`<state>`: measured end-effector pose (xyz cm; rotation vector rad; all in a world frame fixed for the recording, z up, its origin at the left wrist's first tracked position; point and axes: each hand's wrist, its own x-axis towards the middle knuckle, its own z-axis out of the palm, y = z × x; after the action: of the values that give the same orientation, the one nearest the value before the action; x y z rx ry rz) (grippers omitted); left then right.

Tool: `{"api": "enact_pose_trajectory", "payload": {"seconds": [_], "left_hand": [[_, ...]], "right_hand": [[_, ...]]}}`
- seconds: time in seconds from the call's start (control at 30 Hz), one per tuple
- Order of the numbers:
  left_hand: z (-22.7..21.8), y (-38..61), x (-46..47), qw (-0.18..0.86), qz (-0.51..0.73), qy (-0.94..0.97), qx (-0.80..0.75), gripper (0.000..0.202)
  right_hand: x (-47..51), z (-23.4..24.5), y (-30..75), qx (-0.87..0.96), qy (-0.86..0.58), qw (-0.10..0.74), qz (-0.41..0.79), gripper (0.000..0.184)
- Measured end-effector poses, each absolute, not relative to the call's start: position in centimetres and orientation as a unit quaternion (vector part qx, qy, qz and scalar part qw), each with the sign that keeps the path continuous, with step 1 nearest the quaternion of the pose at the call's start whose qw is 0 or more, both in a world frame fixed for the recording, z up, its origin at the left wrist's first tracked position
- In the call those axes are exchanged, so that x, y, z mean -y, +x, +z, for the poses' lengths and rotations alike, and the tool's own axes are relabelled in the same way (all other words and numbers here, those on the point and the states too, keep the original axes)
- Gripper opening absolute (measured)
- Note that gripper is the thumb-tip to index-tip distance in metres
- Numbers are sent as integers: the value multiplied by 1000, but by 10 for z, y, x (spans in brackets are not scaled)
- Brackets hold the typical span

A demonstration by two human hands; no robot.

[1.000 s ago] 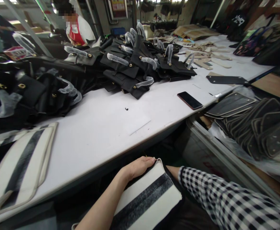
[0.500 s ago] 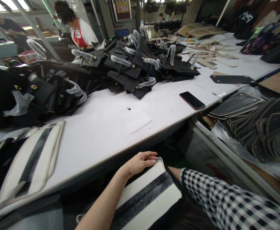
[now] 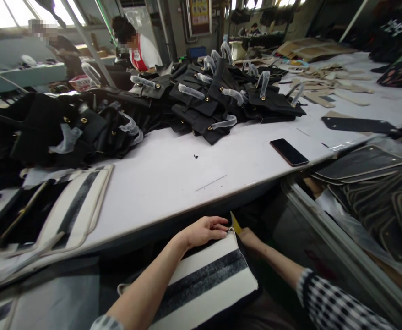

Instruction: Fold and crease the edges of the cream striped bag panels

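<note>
A cream fabric bag panel with a dark lengthwise stripe lies tilted over my lap, below the table edge. My left hand grips its far edge, thumb on the near side and fingers reaching over towards the upper corner. Just beyond that corner my right hand is closed around a thin yellow tapered tool, whose tip points up. The panel's corner partly hides this tool, so its exact kind does not show. A checked sleeve covers my right forearm.
On the white table lie a phone, a heap of black bags with wrapped handles, and another striped cream piece at left. A bin of dark panels stands at right. A co-worker is behind the heap.
My right hand has come out from behind the panel and now shows with the yellow tool at the corner. My left hand stays on the panel. The view has swung slightly left.
</note>
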<state>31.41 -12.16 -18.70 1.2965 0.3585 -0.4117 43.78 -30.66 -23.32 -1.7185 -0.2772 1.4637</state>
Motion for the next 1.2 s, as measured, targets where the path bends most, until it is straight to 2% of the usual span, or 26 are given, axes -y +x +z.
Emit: {"api": "enact_pose_trajectory", "payload": {"seconds": [0.13, 0.2, 0.27, 0.33, 0.47, 0.57, 0.67, 0.73, 0.83, 0.97, 1.2], "left_hand": [[-188, 315, 122, 764, -191, 590, -179, 78], [-187, 315, 123, 762, -189, 591, -185, 82], [-186, 315, 125, 757, -184, 597, -193, 86], [-183, 316, 126, 751, -180, 604, -199, 89], [-182, 317, 128, 739, -174, 616, -208, 94], [-183, 318, 129, 727, -166, 630, -217, 96], [-182, 318, 130, 712, -141, 654, -213, 88], [-180, 318, 131, 694, -131, 678, -204, 76], [-177, 318, 132, 693, -138, 680, -192, 60], [-176, 318, 134, 743, -136, 631, -179, 45], [-178, 316, 132, 737, -154, 638, -164, 39]], "right_hand": [[343, -219, 480, 150, -676, 361, 625, 52], [349, -207, 495, 216, -632, 300, 681, 54], [344, -198, 503, 313, -613, 238, 686, 54], [330, -193, 507, 393, -645, 219, 617, 53], [298, -188, 509, 438, -735, 251, 452, 52], [279, -177, 508, 538, -768, 191, 290, 58], [261, -165, 506, 663, -728, 71, 157, 60], [251, -161, 505, 701, -697, 32, 145, 61], [242, -163, 504, 734, -663, 23, 145, 62], [238, -168, 502, 763, -632, 20, 136, 64], [236, -167, 502, 781, -610, 25, 132, 61]]}}
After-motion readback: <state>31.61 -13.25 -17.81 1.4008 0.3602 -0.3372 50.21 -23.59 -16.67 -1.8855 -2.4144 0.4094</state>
